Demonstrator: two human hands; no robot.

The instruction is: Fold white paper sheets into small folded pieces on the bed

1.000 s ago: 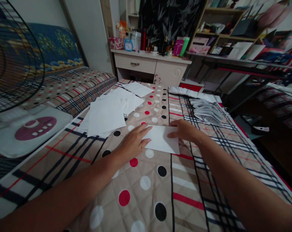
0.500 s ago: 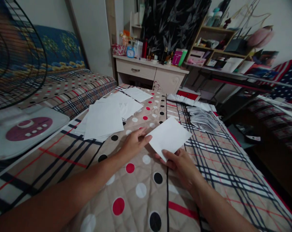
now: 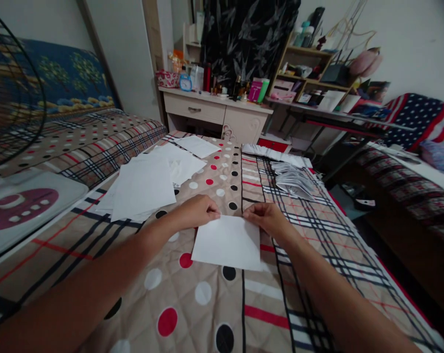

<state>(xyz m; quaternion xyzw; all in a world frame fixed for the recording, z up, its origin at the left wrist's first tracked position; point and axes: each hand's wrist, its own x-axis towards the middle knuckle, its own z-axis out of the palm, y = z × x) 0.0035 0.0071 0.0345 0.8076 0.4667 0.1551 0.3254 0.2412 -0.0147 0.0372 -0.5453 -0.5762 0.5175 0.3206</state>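
Note:
A white sheet of paper (image 3: 227, 243) lies on the quilted bedspread in front of me, and whether it is folded I cannot tell. My left hand (image 3: 199, 211) pinches its far left corner between thumb and fingers. At the far right corner, my right hand (image 3: 263, 218) has the same sort of pinch on it. To the left of my left hand is a spread pile of larger white sheets (image 3: 144, 184). Beyond my right hand sits a fanned stack of folded papers (image 3: 291, 180), with a long white folded strip (image 3: 275, 155) just behind it.
The patterned bedspread (image 3: 203, 318) covers the surface. A fan (image 3: 13, 93) and a white plastic lid with a purple label (image 3: 30, 206) stand at the left. At the back are a cluttered dresser (image 3: 195, 110) and a desk shelf (image 3: 306, 73). The bed's edge drops off at the right.
Both hands have shifted to the sheet's far corners. The sheet has turned square to me, come nearer and now lies flatter on the bedspread. The view has swung slightly right.

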